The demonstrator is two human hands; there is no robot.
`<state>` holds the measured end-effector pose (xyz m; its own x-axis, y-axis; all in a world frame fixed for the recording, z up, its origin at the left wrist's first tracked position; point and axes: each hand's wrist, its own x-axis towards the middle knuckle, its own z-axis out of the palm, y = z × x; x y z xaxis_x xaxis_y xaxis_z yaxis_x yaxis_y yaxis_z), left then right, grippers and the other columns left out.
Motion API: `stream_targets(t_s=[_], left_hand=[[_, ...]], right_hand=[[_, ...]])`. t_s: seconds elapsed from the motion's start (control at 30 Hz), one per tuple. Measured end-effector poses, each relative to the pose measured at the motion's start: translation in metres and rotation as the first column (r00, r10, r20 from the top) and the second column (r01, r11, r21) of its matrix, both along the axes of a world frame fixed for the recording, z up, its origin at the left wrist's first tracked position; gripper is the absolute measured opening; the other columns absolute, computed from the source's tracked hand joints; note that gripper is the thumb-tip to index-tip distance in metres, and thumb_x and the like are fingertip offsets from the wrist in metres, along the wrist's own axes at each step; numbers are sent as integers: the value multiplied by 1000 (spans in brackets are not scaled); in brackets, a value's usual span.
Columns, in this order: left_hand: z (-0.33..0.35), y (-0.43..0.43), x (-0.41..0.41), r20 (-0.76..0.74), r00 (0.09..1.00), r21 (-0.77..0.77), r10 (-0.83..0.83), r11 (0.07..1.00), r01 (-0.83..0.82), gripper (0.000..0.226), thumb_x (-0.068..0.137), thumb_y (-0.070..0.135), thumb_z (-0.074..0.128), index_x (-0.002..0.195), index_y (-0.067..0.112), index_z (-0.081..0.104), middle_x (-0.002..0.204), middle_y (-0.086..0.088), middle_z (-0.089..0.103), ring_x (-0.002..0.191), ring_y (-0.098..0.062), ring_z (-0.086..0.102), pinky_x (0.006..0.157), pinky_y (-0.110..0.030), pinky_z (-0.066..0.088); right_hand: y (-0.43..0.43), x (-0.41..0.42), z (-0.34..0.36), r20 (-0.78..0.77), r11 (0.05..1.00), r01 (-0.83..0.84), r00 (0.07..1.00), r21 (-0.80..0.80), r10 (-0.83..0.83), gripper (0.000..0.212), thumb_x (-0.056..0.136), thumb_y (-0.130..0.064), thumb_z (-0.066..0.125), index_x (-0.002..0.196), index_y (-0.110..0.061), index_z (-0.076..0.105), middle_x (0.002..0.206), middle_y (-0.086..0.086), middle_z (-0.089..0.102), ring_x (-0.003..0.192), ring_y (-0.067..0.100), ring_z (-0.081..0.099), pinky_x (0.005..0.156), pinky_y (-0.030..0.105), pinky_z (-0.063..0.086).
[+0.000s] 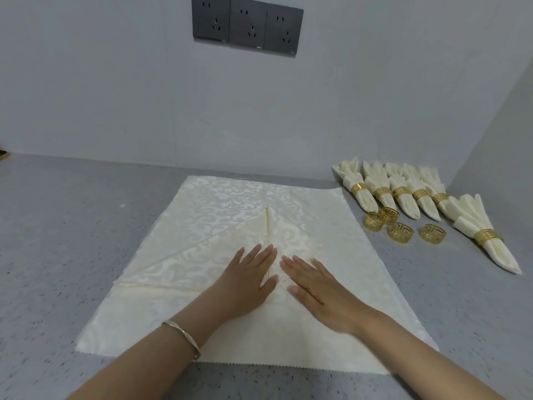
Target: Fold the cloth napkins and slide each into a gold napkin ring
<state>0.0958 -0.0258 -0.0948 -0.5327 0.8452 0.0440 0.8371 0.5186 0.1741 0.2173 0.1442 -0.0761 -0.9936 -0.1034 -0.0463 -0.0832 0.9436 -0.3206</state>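
A cream patterned cloth napkin [202,215] lies spread on the grey counter [57,226], its two near corners folded in so the edges meet along a centre seam. My left hand [245,281] lies flat on the left flap, fingers straight. My right hand [320,290] presses flat on the right flap beside it. Several loose gold napkin rings [401,232] sit to the right of the cloth. Behind them, several folded napkins in gold rings [403,194] lie in a row, and one more ringed napkin [487,238] lies further right.
A wall with three dark sockets [248,24] rises just behind the counter. A side wall [507,134] closes the right. A bracelet [184,336] circles my left wrist. Bare counter stretches to the left of the cloth.
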Motion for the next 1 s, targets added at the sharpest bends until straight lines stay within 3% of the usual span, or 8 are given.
stream_targets(t_s=[0.1,0.2,0.47,0.57,0.7,0.8,0.87,1.0], left_hand=[[1,0,0,2,1000,-5,1,1000,-1,89,75,62,-13,153,22,-3,160,8,-6,147,-10,-9,117,-33,-9],[5,0,1,1,1000,-31,10,999,-10,62,100,49,12,153,21,-2,160,7,-5,147,-11,-8,119,-34,-8],[4,-1,2,12,1000,-14,22,1000,-22,58,103,43,18,154,22,0,160,8,-4,147,-10,-7,119,-33,-8],[5,-3,2,56,998,21,28,999,-30,57,103,42,20,153,24,1,160,11,-2,147,-7,-6,118,-29,-9],[10,-3,-2,360,933,257,28,958,-128,54,104,33,25,153,26,6,159,10,12,146,-6,6,117,-25,-2],[12,-9,-12,707,700,429,-101,848,-311,48,104,33,27,150,36,14,157,16,15,144,-4,13,118,-27,10],[14,-12,-16,784,600,448,-156,812,-375,45,104,33,29,148,37,21,155,18,19,143,-2,18,119,-29,14],[24,-14,-16,764,636,404,-107,848,-343,41,104,32,30,143,27,38,146,16,37,136,-3,32,113,-24,23]], right_hand=[[6,-3,2,46,999,0,999,41,-2,56,99,-48,15,151,-33,1,152,-25,-9,138,-12,-16,112,18,-16],[18,-7,2,65,994,58,996,88,-63,59,98,-51,14,151,-31,-2,154,-22,-9,138,-11,-15,111,17,-16],[51,-17,-3,43,975,216,975,54,-218,58,101,-47,16,152,-26,1,159,-14,-3,140,-7,-9,112,17,-12],[40,-17,-2,-45,974,227,973,-4,-227,57,101,-47,23,152,-23,15,158,-10,12,143,-3,2,111,14,-10],[-3,-8,-3,-179,996,51,982,-80,-64,54,96,-47,45,146,-29,34,150,-13,34,138,-4,24,113,12,0],[-35,-5,-4,-263,997,-20,965,-74,0,46,92,-42,56,137,-34,47,141,-16,48,131,-2,39,110,16,25],[-47,-10,-2,-351,997,-7,936,-73,-19,36,91,-36,60,127,-32,58,132,-15,57,120,1,51,100,16,37],[-62,-20,-4,-402,993,64,910,-98,-98,21,91,-27,60,108,-25,72,125,-12,63,107,7,61,89,22,47]])
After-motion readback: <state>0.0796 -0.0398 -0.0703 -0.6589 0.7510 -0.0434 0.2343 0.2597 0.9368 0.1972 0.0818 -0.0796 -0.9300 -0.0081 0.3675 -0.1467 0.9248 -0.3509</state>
